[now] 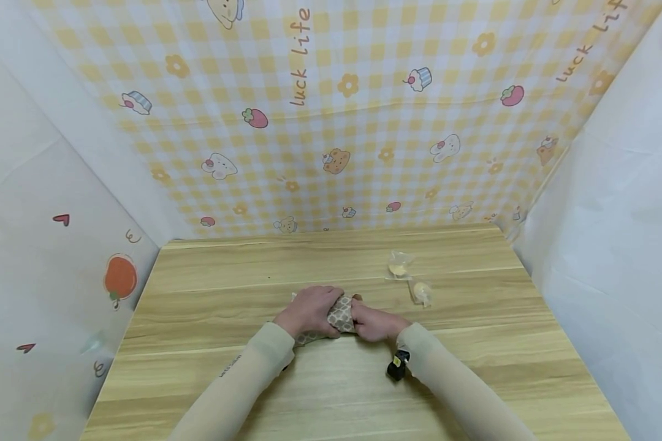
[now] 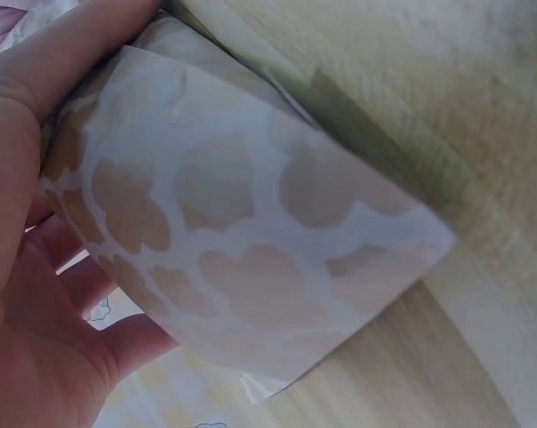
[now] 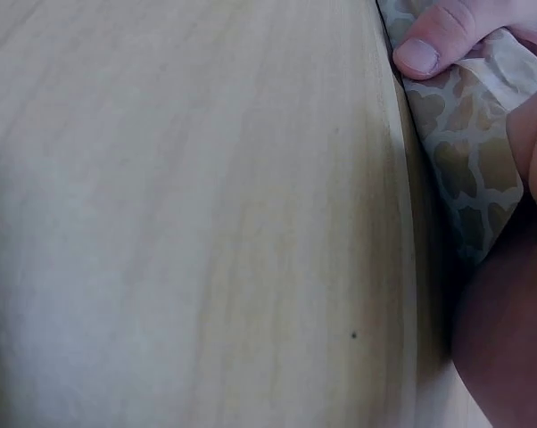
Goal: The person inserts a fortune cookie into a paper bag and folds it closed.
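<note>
A brown paper packet [image 1: 340, 314] with a pale lattice pattern lies on the wooden table, between my two hands. My left hand [image 1: 311, 310] grips its left part from above, fingers over the far side and thumb at the near side. One flat end of the packet [image 2: 242, 214] sticks out past the palm in the left wrist view. Curled fingers of my right hand [image 1: 374, 322] hold the packet's right end. In the right wrist view, the left thumb [image 3: 420, 55] presses on the patterned paper beside the right hand. What the packet contains is hidden.
Two small clear plastic packets, a farther one [image 1: 398, 268] and a nearer one [image 1: 421, 293], each with something pale inside, lie on the table [image 1: 209, 288] beyond my right hand. A checked cloth [image 1: 320, 135] hangs behind; white sheets flank both sides.
</note>
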Demonstrator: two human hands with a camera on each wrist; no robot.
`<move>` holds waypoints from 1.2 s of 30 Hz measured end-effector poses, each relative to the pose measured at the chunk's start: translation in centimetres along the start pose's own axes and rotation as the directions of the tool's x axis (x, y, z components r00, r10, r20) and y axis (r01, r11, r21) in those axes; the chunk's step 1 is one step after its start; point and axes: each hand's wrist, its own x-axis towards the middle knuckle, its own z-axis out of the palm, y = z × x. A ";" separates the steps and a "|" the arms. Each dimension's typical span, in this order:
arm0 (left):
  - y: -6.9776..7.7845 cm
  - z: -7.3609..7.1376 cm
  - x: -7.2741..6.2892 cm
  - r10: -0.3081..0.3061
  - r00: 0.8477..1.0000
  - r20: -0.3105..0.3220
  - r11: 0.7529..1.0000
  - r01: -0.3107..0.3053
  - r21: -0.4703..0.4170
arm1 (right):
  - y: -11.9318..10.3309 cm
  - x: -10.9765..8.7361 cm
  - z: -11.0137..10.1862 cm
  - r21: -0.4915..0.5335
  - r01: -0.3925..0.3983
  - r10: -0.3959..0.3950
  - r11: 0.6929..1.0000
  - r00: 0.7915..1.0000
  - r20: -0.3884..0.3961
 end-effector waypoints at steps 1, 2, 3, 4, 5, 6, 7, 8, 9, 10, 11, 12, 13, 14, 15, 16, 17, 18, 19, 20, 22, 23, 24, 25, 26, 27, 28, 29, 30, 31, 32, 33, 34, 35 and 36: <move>0.0 0.0 0.0 0.001 1.000 -0.002 1.000 -0.001 0.001 | 0.0 0.0 0.0 -0.007 0.012 -0.012 1.000 1.000 -0.010; 0.0 0.0 -0.1 0.001 1.000 -0.004 1.000 -0.001 0.002 | 0.0 0.0 0.0 -0.015 0.027 -0.027 1.000 0.999 -0.021; 0.0 0.0 -0.1 0.002 1.000 -0.005 1.000 -0.002 0.004 | 0.1 0.1 0.1 -0.027 0.038 -0.039 0.999 0.999 -0.034; -0.1 0.1 -0.1 0.003 1.000 -0.006 1.000 -0.003 0.005 | 0.2 0.1 0.1 -0.035 0.052 -0.054 0.998 0.998 -0.046; -0.1 0.1 -0.1 0.003 1.000 -0.007 1.000 -0.003 0.007 | 0.2 0.1 0.2 -0.042 0.064 -0.066 0.997 0.996 -0.059; -0.1 0.1 -0.1 0.003 1.000 -0.009 1.000 -0.003 0.006 | 0.3 0.2 0.3 -0.050 0.074 -0.077 0.996 0.994 -0.072; -0.1 0.2 -0.1 0.005 1.000 -0.010 1.000 -0.005 0.005 | 0.4 0.2 0.3 -0.054 0.082 -0.086 0.995 0.993 -0.086; -0.1 0.3 -0.1 0.005 1.000 -0.010 1.000 -0.005 0.003 | 0.5 0.2 0.4 -0.053 0.084 -0.090 0.995 0.991 -0.102; -0.1 0.3 -0.1 0.005 1.000 -0.010 1.000 -0.005 0.000 | 0.5 0.2 0.4 -0.051 0.085 -0.090 0.995 0.989 -0.120; -0.1 0.3 -0.1 0.004 1.000 -0.009 1.000 -0.004 -0.002 | 0.6 0.2 0.5 -0.044 0.087 -0.092 0.995 0.986 -0.138; -0.1 0.3 -0.1 0.004 1.000 -0.010 1.000 -0.004 -0.003 | 0.6 0.2 0.5 -0.038 0.084 -0.089 0.996 0.984 -0.156; -0.1 0.3 -0.1 0.003 1.000 -0.010 1.000 -0.003 -0.004 | 0.6 0.2 0.6 -0.031 0.078 -0.082 0.996 0.981 -0.173; -0.1 0.3 -0.1 0.003 1.000 -0.010 1.000 -0.003 -0.002 | 0.6 0.2 0.6 -0.016 0.067 -0.068 0.998 0.980 -0.189; 0.0 0.2 -0.1 0.002 1.000 -0.008 1.000 -0.002 -0.001 | 0.5 0.1 0.5 -0.004 0.052 -0.051 0.999 0.978 -0.203; 0.0 0.2 -0.1 0.001 1.000 -0.007 1.000 -0.001 0.002 | 0.4 0.1 0.5 0.007 0.038 -0.036 0.999 0.976 -0.214; 0.0 0.2 -0.1 -0.002 1.000 -0.004 1.000 0.002 0.004 | 0.4 0.0 0.4 0.022 0.022 -0.016 1.000 0.975 -0.220; 0.0 0.2 -0.1 -0.004 1.000 -0.002 1.000 0.004 0.006 | 0.3 -0.1 0.3 0.035 0.002 0.006 0.999 0.975 -0.222; 0.0 0.1 -0.1 -0.007 1.000 0.001 1.000 0.007 0.008 | 0.2 -0.2 0.1 0.047 -0.012 0.022 0.999 0.974 -0.224; 0.0 0.2 -0.1 -0.011 1.000 0.004 1.000 0.011 0.010 | 0.0 -0.3 -0.1 0.060 -0.031 0.044 0.998 0.974 -0.223; 0.0 0.2 -0.1 -0.015 1.000 0.006 1.000 0.015 0.012 | -0.1 -0.5 -0.3 0.069 -0.041 0.056 0.997 0.973 -0.223; 0.0 0.2 -0.2 -0.023 1.000 0.013 1.000 0.022 0.014 | -0.2 -0.9 -0.8 0.097 -0.069 0.089 0.993 0.971 -0.223; 0.0 0.2 -0.2 -0.025 1.000 0.014 1.000 0.025 0.013 | -0.4 -1.2 -1.1 0.107 -0.085 0.108 0.991 0.967 -0.229; 0.0 0.2 -0.2 -0.029 0.999 0.015 1.000 0.029 0.012 | -0.4 -1.5 -1.3 0.113 -0.101 0.125 0.988 0.963 -0.240; 0.0 0.2 -0.2 -0.034 0.999 0.018 0.999 0.034 0.011 | -0.5 -1.7 -1.6 0.120 -0.122 0.149 0.985 0.957 -0.251; 0.0 0.2 -0.2 -0.037 0.999 0.019 0.999 0.036 0.013 | -0.5 -2.1 -1.8 0.120 -0.136 0.164 0.983 0.950 -0.267; 0.0 0.2 -0.2 -0.039 0.999 0.019 0.999 0.039 0.013 | -0.5 -2.3 -2.1 0.122 -0.153 0.182 0.981 0.941 -0.286; 0.0 0.3 -0.2 -0.041 0.999 0.020 0.999 0.041 0.014 | -0.5 -2.6 -2.4 0.117 -0.168 0.197 0.979 0.930 -0.311; 0.0 0.2 -0.2 -0.042 0.999 0.020 0.999 0.042 0.017 | -0.4 -2.9 -2.7 0.113 -0.179 0.207 0.977 0.917 -0.340; 0.0 0.3 -0.2 -0.045 0.999 0.021 0.999 0.044 0.020 | -0.4 -3.2 -3.0 0.107 -0.188 0.215 0.976 0.903 -0.371; 0.0 0.2 -0.2 -0.046 0.999 0.020 0.999 0.045 0.023 | -0.4 -3.5 -3.4 0.098 -0.195 0.218 0.976 0.887 -0.406; 0.0 0.2 -0.2 -0.046 0.999 0.020 0.999 0.045 0.027 | -0.3 -3.8 -3.8 0.086 -0.200 0.218 0.976 0.868 -0.447; 0.0 0.2 -0.2 -0.046 0.999 0.021 0.999 0.046 0.029 | -0.2 -4.0 -4.1 0.075 -0.208 0.218 0.975 0.845 -0.489; 0.0 0.2 -0.2 -0.047 0.999 0.022 0.998 0.046 0.030 | -0.1 -4.3 -4.5 0.057 -0.222 0.218 0.973 0.819 -0.530; 0.0 0.2 -0.2 -0.047 0.999 0.023 0.998 0.046 0.031 | 0.1 -4.5 -4.9 0.044 -0.236 0.218 0.971 0.794 -0.567; 0.1 0.2 -0.2 -0.046 0.999 0.023 0.999 0.045 0.030 | 0.2 -4.7 -5.2 0.036 -0.251 0.222 0.967 0.769 -0.600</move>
